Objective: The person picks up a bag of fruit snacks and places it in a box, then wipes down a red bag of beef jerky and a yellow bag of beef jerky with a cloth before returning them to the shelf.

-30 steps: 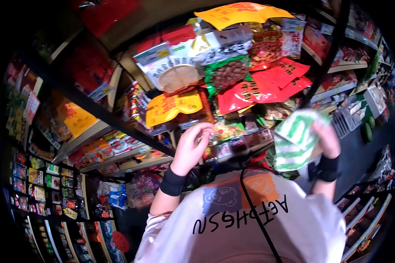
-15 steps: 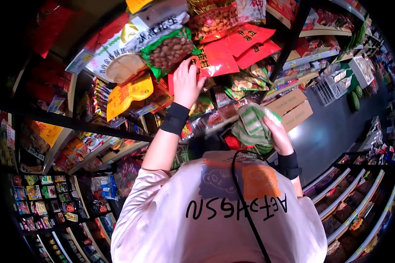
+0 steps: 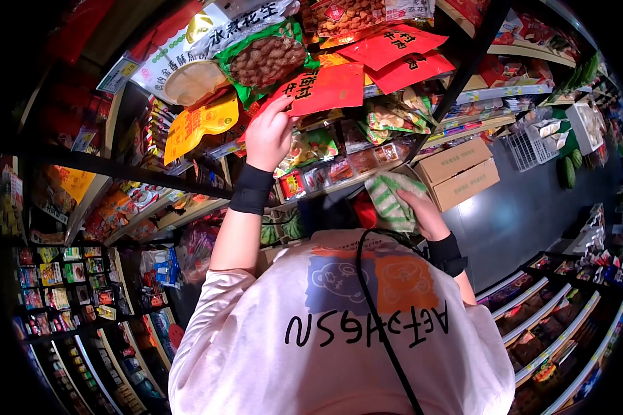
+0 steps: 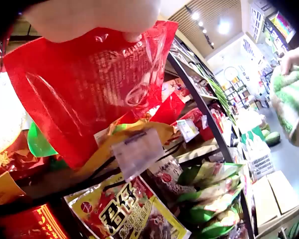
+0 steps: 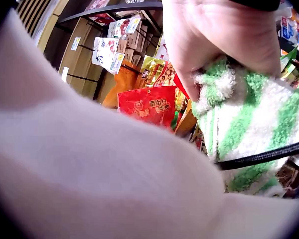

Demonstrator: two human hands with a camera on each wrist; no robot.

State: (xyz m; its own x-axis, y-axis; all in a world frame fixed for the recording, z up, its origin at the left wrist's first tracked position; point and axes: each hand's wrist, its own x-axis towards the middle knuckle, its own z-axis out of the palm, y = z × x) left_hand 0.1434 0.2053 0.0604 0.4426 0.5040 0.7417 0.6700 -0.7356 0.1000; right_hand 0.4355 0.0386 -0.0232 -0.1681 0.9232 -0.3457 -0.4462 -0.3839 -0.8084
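Note:
My left hand (image 3: 270, 138) reaches to the hanging snacks and pinches the near edge of a red snack bag (image 3: 329, 88) with dark lettering. In the left wrist view the fingers lie across the top of this bag (image 4: 94, 89), whose printed back shows. A green-edged bag of peanuts (image 3: 266, 61) hangs just beyond the hand, and a yellow packet (image 3: 202, 129) is to its left. Low at the right, my right hand (image 3: 423, 214) grips a bunched green-and-white striped towel (image 3: 393, 200). Folds of the towel (image 5: 254, 119) bulge out below the fingers in the right wrist view.
Two more red bags (image 3: 398, 59) hang to the right of the held one. Below are shelves with green packets (image 3: 398, 117). A cardboard box (image 3: 460, 173) stands on the floor at right, with a white basket (image 3: 529, 149) farther off. A black upright (image 3: 464, 66) divides the racks.
My left hand has gone from below the yellow packet to the red bag and now pinches it. The towel in my right hand has come lower and inward. The head view has shifted.

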